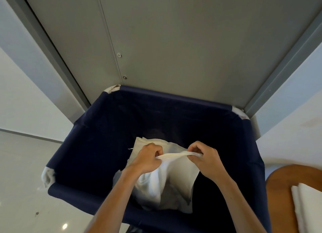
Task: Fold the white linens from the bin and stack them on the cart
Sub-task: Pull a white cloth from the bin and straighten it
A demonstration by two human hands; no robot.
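grey door (174, 41) behind navy bin (174, 97); left hand (148, 159) and right hand (205, 158) pinch a white linen (174, 180).

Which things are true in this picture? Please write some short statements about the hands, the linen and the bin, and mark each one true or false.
1. The left hand and the right hand both grip the same white linen above the bin. True.
2. The bin is red. False: its fabric is dark blue.
3. One edge of the white linen is stretched between the two hands. True.
4. No folded linen is in view. False: folded white linens lie on the wooden surface at the right.
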